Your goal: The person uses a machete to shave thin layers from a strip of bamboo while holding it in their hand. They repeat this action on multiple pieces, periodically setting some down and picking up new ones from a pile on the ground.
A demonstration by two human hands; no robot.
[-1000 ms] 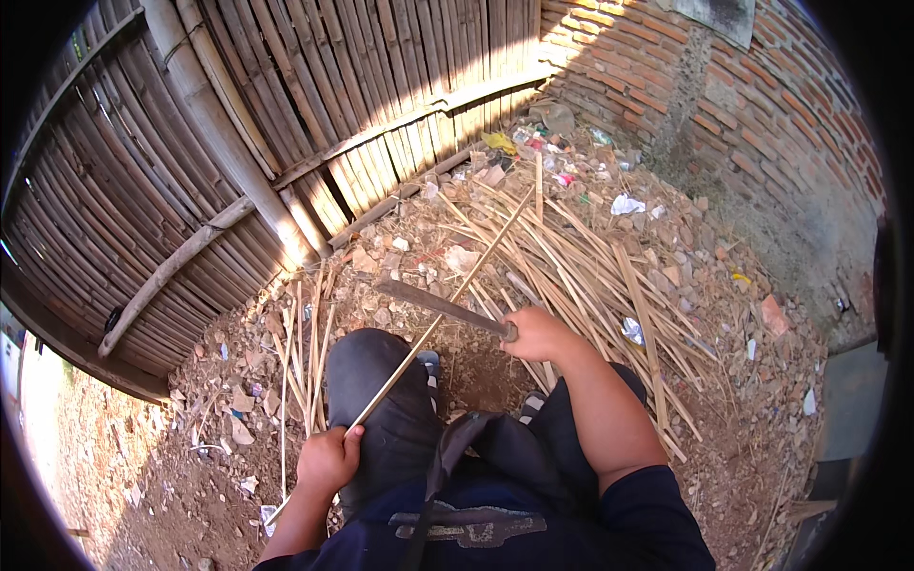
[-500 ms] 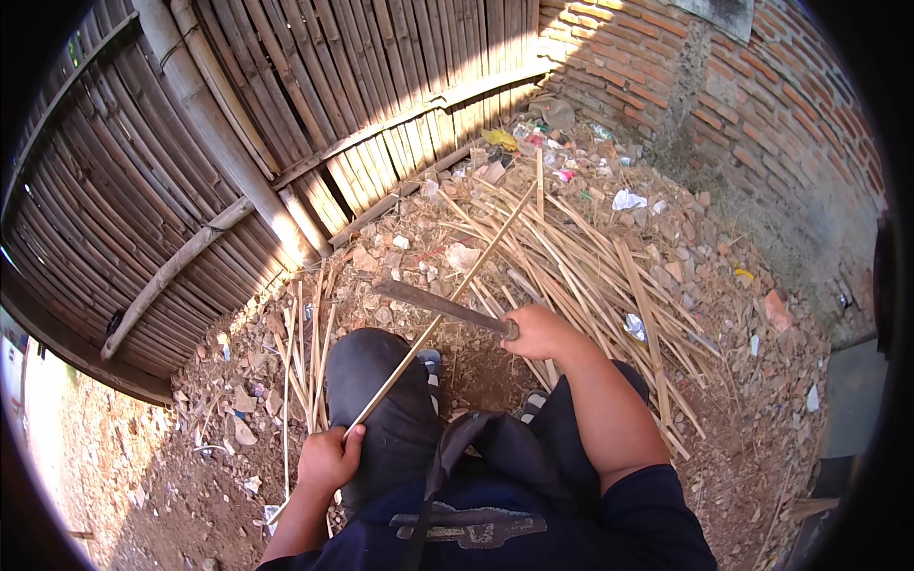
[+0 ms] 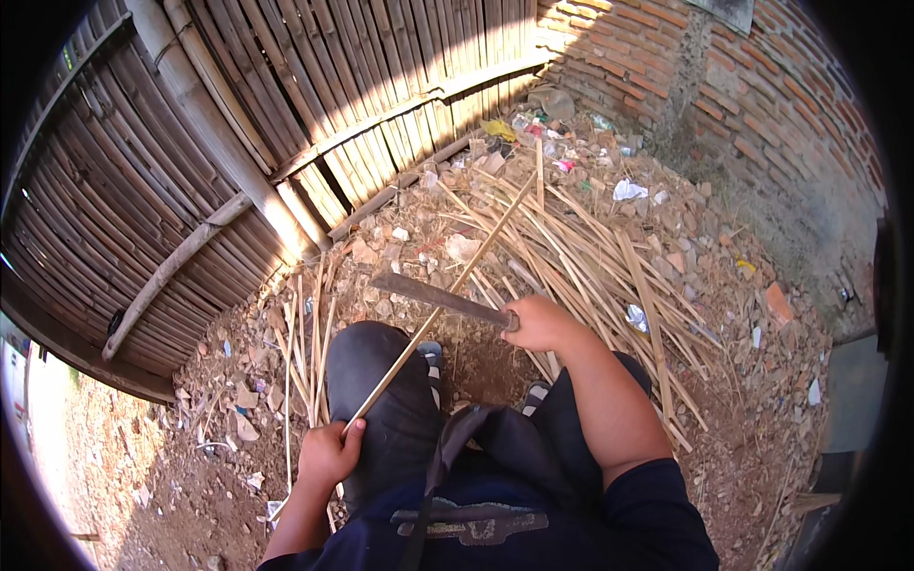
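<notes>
Loose strips (image 3: 315, 352): lying left of the knife (image 3: 419, 292).
Left hand (image 3: 328, 452): sitting below-left of the knife; I'm seeing fingers curling round the held strip (image 3: 392, 369), thumb pressing it.
Held strip: slanting across the knife; contact, I'm not able to tell.
Knife risk: blade could be slipping into left knee (image 3: 362, 354) or left hand, if strip is twisting or grip loosening.
Shirt print (image 3: 471, 521): showing below the knife; I'm reading no words.
Right hand (image 3: 538, 324): fingers wrapping the knife's handle.
Strip pile (image 3: 583, 262): spreading right of the knife.
</notes>
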